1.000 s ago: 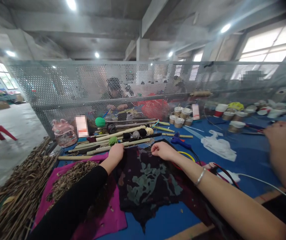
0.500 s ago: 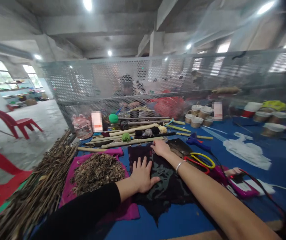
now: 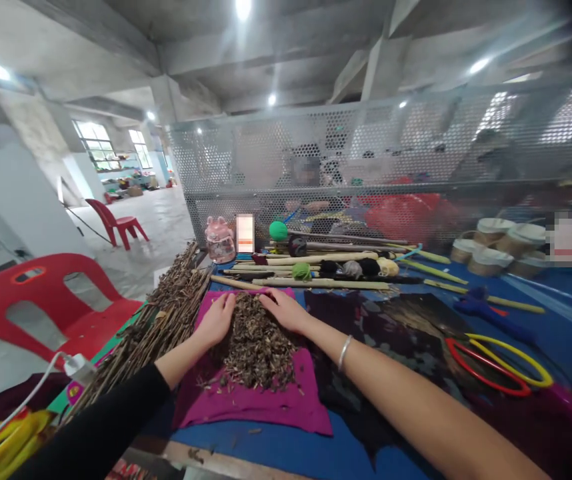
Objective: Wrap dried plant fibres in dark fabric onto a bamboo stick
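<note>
A heap of brown dried plant bits (image 3: 259, 345) lies on a magenta cloth (image 3: 271, 404) on the blue table. My left hand (image 3: 217, 319) rests with fingers flat against the heap's left side. My right hand (image 3: 286, 310), a silver bangle on its wrist, lies open on the heap's upper right side. The two hands cup the pile between them. A dark patterned cloth (image 3: 406, 340) is spread just right of the magenta one.
A bundle of dry twigs (image 3: 159, 317) lies to the left. Sticks and yarn balls (image 3: 316, 267) line the back, before a perforated metal screen (image 3: 366, 153) with a person behind. Red and yellow rings (image 3: 499, 363), paper cups (image 3: 496, 250) and red chairs (image 3: 51, 307) surround.
Both hands left the dark cloth and moved left onto the heap of dried bits. The camera swung to the left.
</note>
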{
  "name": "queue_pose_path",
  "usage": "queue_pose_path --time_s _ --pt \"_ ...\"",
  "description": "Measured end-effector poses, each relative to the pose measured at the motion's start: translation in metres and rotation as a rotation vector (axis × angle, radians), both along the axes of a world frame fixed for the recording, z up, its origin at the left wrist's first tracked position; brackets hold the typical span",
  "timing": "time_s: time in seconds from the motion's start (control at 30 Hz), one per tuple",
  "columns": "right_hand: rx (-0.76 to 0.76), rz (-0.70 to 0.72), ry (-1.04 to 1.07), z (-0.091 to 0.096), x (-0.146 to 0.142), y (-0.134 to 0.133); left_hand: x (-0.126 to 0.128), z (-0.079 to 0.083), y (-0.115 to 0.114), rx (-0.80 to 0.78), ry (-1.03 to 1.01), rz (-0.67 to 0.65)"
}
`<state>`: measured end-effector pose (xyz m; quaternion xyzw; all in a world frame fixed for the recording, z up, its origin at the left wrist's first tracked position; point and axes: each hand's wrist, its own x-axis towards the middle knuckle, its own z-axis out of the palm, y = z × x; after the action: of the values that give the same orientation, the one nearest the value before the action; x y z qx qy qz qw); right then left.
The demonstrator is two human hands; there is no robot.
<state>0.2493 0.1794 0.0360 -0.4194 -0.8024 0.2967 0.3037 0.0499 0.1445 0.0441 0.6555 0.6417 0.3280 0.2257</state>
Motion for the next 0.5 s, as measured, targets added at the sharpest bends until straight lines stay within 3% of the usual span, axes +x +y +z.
queue_pose_path --time_s 0.13,0.3,0.4,0.5 --pt "0.015 0.063 -0.046 0.006 -0.016 0.001 0.005 -0.005 0.000 0.067 -0.163 -0.052" --pt "0.140 0.178 -0.208 0.014 -0.008 -0.018 -0.017 -0.004 0.001 0.062 -0.414 -0.076" --pt "0.120 0.112 -0.191 0.015 -0.003 -0.021 -0.020 -0.005 0.003 0.017 -0.364 0.005" --pt "0.119 0.037 -0.229 0.012 -0.011 -0.027 -0.004 -0.003 0.002 -0.008 -0.242 -0.037"
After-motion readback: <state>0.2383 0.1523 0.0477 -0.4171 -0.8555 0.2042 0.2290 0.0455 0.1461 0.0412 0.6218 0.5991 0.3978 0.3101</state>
